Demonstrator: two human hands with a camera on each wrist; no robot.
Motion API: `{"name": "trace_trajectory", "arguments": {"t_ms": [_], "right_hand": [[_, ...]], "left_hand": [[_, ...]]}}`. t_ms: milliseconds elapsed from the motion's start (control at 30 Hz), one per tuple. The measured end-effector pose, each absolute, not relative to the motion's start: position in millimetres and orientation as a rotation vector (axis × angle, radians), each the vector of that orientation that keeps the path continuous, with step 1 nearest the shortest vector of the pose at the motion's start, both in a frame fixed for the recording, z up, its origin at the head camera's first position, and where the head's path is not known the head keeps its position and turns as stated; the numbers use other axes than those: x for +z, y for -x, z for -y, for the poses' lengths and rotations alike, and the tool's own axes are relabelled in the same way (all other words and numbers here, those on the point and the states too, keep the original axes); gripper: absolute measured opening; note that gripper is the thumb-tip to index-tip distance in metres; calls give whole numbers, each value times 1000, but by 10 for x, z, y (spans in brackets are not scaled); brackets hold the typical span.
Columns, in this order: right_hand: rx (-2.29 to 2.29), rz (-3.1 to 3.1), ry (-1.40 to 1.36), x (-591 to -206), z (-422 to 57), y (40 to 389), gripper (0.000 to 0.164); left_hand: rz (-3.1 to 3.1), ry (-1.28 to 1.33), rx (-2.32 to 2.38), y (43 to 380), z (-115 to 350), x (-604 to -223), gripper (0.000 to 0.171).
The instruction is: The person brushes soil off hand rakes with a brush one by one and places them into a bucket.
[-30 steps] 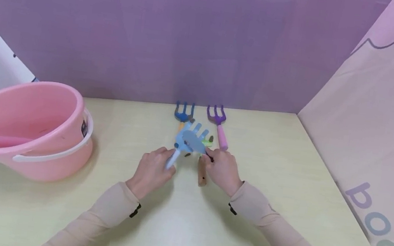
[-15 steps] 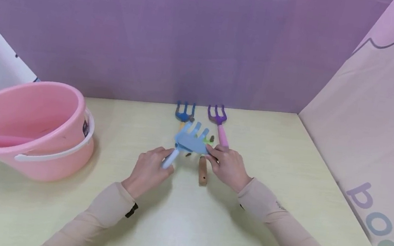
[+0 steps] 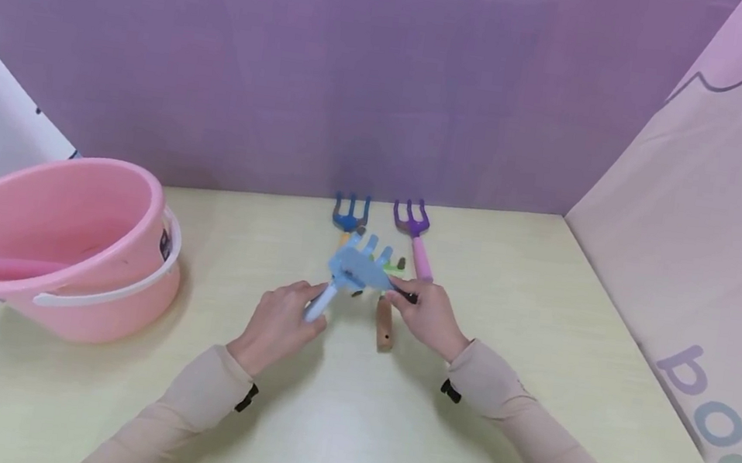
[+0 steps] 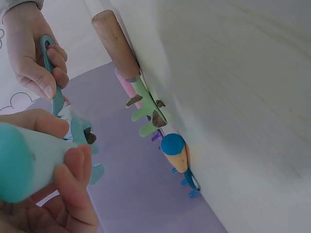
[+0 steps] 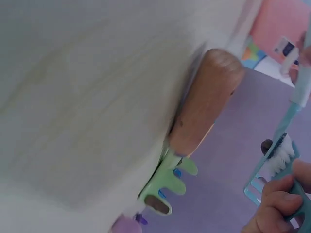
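My left hand (image 3: 277, 325) grips the pale handle (image 4: 29, 160) of a light blue hand rake (image 3: 371, 244), raised over the table with its tines pointing away. From the right, my right hand (image 3: 428, 317) pinches the handle of a blue-green brush (image 4: 47, 58). Its white bristles (image 5: 282, 158) lie against the rake's head, where a brown clump (image 4: 90, 136) clings. Below them on the table is a green rake (image 5: 167, 182) with a wooden handle (image 3: 384, 327), brown patches on its tines. In the head view the brush hides part of the blue rake's head.
Behind the hands lie a blue fork (image 3: 348, 221) with an orange handle and a purple fork (image 3: 412, 224) with a pink handle. On the left stands a pink bucket (image 3: 114, 311) with a white bail, a pink rod (image 3: 21, 269) inside. A purple backdrop (image 3: 362, 82) closes the far edge.
The brush has shifted and changed its tilt over the blue rake's head, and my right hand has moved slightly right. The left hand keeps its grip with little movement.
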State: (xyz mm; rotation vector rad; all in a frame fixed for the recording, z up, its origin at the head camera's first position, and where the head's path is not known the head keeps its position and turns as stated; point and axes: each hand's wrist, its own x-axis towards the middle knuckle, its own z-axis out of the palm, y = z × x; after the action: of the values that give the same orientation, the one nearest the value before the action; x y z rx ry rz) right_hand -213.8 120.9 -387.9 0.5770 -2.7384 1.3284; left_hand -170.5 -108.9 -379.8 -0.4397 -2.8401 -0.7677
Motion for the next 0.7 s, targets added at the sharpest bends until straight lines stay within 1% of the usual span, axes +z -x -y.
{"name": "trace_trajectory", "arguments": {"t_ms": [167,367,500,700], "right_hand": [[1611,2752,-416,-3859,-1197,2171,30],[1829,2744,-225,-3821,-1187,2180,31],[1892,2743,-141,-3813,-1194,2181,31],[1900,2719,-91,-3791,-1213,2195,35]], "left_hand": [[2842,436,-780,1705,1097,-3802,44],[2845,442,-773,1716,1092,-3790,45],[2839,453,-749,1720,1090,-3784,45],[2828,466,-749,1714,1082,-3774,44]]}}
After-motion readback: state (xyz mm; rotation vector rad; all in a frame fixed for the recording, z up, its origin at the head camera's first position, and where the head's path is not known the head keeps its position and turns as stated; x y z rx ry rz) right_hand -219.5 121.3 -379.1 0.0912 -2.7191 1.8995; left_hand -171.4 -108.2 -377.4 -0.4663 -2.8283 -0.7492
